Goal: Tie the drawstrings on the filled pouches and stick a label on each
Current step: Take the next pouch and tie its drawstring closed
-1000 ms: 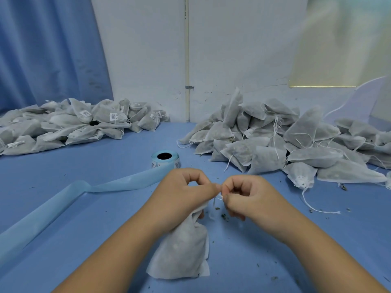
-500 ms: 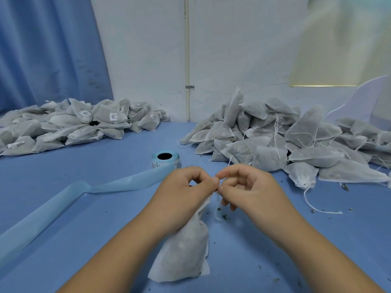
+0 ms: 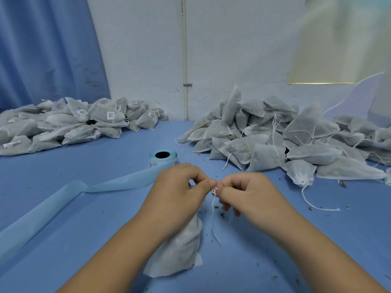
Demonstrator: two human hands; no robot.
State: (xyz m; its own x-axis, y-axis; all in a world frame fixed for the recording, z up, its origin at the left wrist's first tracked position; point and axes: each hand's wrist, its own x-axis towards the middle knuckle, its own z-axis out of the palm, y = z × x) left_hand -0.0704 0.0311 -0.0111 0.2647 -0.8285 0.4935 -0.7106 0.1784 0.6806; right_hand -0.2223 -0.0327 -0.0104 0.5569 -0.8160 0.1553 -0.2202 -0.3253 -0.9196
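1. Pouch [image 3: 179,248] stands at 6 o'clock under my wrists; my left hand [image 3: 179,187] and right hand [image 3: 247,191] are both pinched narrow on its drawstring [image 3: 214,199], knot seemingly unfinished.
2. Labelled pile [image 3: 69,123] at 10 o'clock: done.
3. Unlabelled pile [image 3: 285,142] at 2 o'clock, strings loose: most work left.
4. Label roll [image 3: 163,158] at 12 o'clock, backing strip [image 3: 63,199] trailing to 8.
5. Pouches hold dark, loose filling.

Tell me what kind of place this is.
Probably a small packing workshop for herbal sachets. On the blue table lie a heap of unlabelled grey mesh pouches with loose strings, a second heap already bearing barcode labels, and a pale blue roll of stickers.
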